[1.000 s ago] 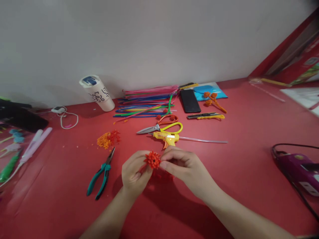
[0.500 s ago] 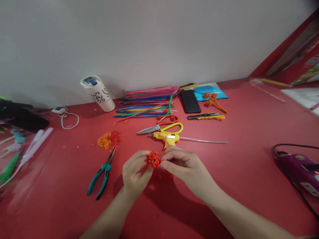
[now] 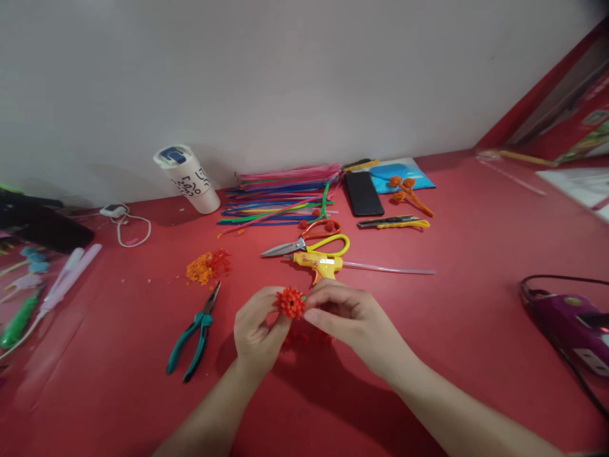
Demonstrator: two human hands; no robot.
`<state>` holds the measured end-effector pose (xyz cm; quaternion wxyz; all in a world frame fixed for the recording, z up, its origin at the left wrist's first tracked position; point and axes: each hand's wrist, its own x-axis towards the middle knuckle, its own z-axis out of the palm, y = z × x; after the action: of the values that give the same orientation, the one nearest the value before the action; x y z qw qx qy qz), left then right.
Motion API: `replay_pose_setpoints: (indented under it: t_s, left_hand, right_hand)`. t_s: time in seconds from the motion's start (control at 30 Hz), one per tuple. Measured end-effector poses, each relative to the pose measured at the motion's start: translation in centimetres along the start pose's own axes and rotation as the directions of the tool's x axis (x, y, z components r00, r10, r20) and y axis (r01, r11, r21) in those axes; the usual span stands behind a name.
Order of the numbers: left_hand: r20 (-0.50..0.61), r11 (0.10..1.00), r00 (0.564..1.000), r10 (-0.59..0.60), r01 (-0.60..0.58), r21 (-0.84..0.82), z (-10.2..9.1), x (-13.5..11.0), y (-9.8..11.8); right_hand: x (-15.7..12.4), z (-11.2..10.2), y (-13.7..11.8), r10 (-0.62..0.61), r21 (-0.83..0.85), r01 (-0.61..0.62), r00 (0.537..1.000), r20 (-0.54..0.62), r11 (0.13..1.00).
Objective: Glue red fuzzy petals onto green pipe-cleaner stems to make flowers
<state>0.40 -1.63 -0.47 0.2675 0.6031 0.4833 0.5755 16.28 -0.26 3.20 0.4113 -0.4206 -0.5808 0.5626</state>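
A spiky red flower [image 3: 290, 303] with a dark centre faces up between my hands, over the front middle of the table. My left hand [image 3: 259, 327] grips it from the left, fingers curled behind and the thumb below. At its right edge, thumb and index fingertips of my right hand [image 3: 349, 314] are pinched together. A small green bit [image 3: 304, 298] shows beside those fingertips; the rest of it is hidden. Loose red pieces [image 3: 309, 338] lie on the table under the hands. Just beyond are a yellow glue gun [image 3: 316, 261] and scissors [image 3: 304, 245].
Teal-handled pliers [image 3: 196, 336] lie left of my left hand, below orange and red clippings [image 3: 204, 266]. Farther back are coloured pipe cleaners [image 3: 280, 197], a tumbler [image 3: 188, 178], a phone [image 3: 364, 193] and a utility knife [image 3: 394, 222]. A purple power strip [image 3: 573, 327] with a cable sits right.
The red flower has shifted slightly left and turned a little, and a green bit now shows at its right edge. Both hands stay nearly in place.
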Motion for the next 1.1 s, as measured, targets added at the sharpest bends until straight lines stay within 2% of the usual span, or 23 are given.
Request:
replay_pose_setpoints:
  t_s: [0.37,0.7,0.8,0.87,0.93,1.0,1.03,1.1]
  left_hand:
    - [0.085,0.992,0.988,0.126,-0.127,0.006,-0.3,0.1,-0.6]
    - [0.100,0.972,0.968,0.229,-0.233,0.028,-0.4,0.4,-0.6]
    - [0.053,0.985,0.983,0.174,-0.174,0.012,-0.2,0.1,-0.7]
    - [0.017,0.996,0.997,0.073,-0.072,-0.057,0.1,-0.1,-0.6]
    - [0.015,0.981,0.997,-0.071,0.073,-0.181,0.4,-0.2,-0.5]
    - [0.043,0.929,0.976,-0.214,0.217,-0.300,0.7,-0.2,-0.3]
    - [0.060,0.898,0.961,-0.271,0.274,-0.344,0.8,-0.1,-0.2]
    - [0.096,0.837,0.930,-0.354,0.361,-0.412,0.9,0.2,-0.1]
  right_hand:
    - [-0.1,0.1,0.1,-0.036,-0.004,0.036,0.999,-0.009,0.999]
    - [-0.2,0.1,0.2,-0.049,-0.010,0.049,0.999,-0.006,0.999]
    - [-0.3,0.1,0.0,-0.052,-0.014,0.052,0.999,0.000,0.999]
    - [-0.1,-0.3,-0.1,-0.065,-0.037,0.065,0.998,0.007,0.997]
    - [0.4,-0.9,0.1,-0.092,-0.146,0.089,0.996,-0.013,0.985]
    - [1.1,-1.9,0.9,-0.135,-0.398,0.088,0.986,-0.093,0.913]
    - [1.6,-2.4,1.4,-0.154,-0.561,0.062,0.981,-0.117,0.826]
    - [2.4,-3.2,2.8,-0.169,-0.816,-0.077,0.963,-0.209,0.572]
